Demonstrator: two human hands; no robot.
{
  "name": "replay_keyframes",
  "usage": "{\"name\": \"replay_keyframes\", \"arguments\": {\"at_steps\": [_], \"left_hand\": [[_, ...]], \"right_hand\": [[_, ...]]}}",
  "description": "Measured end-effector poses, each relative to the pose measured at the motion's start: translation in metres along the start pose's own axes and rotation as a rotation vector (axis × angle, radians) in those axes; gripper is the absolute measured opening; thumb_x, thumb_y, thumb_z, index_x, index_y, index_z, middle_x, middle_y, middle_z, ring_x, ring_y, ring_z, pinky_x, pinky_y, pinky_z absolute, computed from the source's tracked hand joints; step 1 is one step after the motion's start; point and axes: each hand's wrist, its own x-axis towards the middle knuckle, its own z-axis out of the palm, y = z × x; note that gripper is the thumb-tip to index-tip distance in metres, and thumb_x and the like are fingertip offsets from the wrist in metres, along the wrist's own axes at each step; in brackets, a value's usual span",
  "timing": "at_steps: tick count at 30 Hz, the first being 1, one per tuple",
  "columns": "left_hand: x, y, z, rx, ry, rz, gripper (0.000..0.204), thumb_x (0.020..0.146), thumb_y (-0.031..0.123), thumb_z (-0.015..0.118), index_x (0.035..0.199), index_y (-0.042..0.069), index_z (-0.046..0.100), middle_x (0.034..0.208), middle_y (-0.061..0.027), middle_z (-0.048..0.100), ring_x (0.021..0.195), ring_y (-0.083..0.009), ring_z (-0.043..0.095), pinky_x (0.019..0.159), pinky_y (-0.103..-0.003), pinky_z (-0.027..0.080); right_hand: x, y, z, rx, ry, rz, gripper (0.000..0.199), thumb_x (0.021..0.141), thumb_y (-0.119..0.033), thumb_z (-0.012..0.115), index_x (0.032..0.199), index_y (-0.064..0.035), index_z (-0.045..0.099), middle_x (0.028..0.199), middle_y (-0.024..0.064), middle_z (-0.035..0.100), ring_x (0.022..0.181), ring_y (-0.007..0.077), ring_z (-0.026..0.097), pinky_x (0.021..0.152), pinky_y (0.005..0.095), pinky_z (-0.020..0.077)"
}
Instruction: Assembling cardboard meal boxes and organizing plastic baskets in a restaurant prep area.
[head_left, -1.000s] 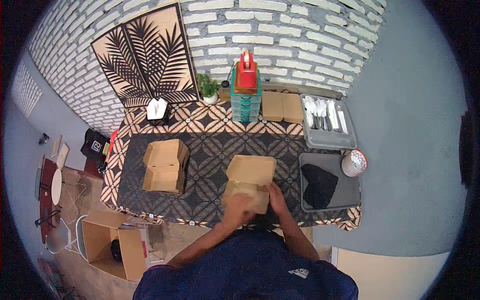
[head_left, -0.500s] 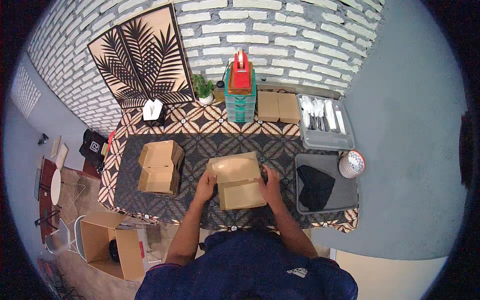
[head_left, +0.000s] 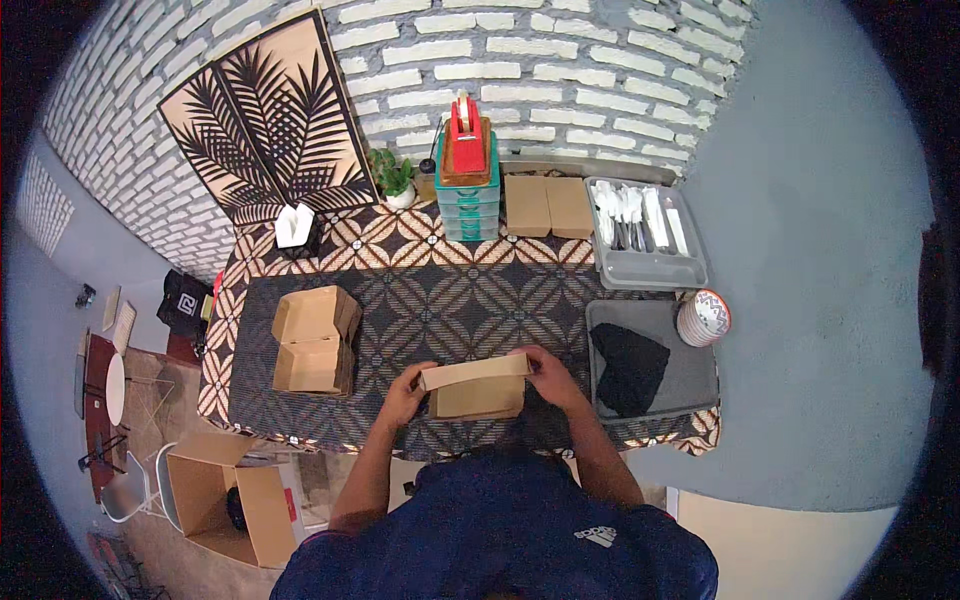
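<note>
The left hand (head_left: pixel 402 396) and right hand (head_left: pixel 549 378) are apart, clamped on opposite ends of the raised lid (head_left: pixel 477 373) of a rectangular brown cardboard box (head_left: pixel 480 400); the box is near the front of the cloth-covered counter (head_left: pixel 430 310), between stacked open brown cardboard boxes (head_left: pixel 310 367) and a grey rectangular tray (head_left: pixel 690 375) holding black fabric (head_left: pixel 630 370).
</note>
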Motion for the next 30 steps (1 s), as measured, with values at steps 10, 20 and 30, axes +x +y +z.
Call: {"name": "replay_keyframes", "arguments": {"at_steps": [10,20,30], "left_hand": [[-0.001,0.020,0.009,0.300,0.009,-0.133,0.038,0.088,-0.002,0.059,0.126,0.004,0.057,0.117,-0.0115,0.061,0.105,-0.0214,0.059,0.093,-0.034,0.047],[-0.029,0.023,0.003,-0.518,-0.079,-0.308,0.049,0.094,0.006,0.057,0.141,0.005,0.042,0.121,-0.0090,0.058,0.109,-0.0189,0.057,0.096,-0.031,0.047],[-0.054,0.027,0.034,-0.384,-0.034,-0.633,0.045,0.093,0.018,0.063,0.132,0.007,0.046,0.085,-0.0016,0.054,0.078,-0.0115,0.055,0.069,-0.026,0.048]], "right_hand": [[0.001,-0.010,-0.006,-0.203,-0.108,0.047,0.040,0.091,0.001,0.054,0.130,-0.0069,0.051,0.128,0.0151,0.055,0.119,0.0278,0.055,0.099,0.0374,0.0454],[-0.032,-0.004,-0.012,-0.180,-0.444,-0.024,0.095,0.070,-0.001,0.079,0.150,-0.0163,0.030,0.150,0.0144,0.035,0.139,0.0334,0.033,0.115,0.0428,0.0300],[-0.047,-0.021,-0.020,-0.094,-0.577,0.087,0.114,0.071,-0.026,0.086,0.155,-0.0086,0.011,0.160,0.0178,0.013,0.147,0.0306,0.018,0.118,0.0411,0.0208]]}}
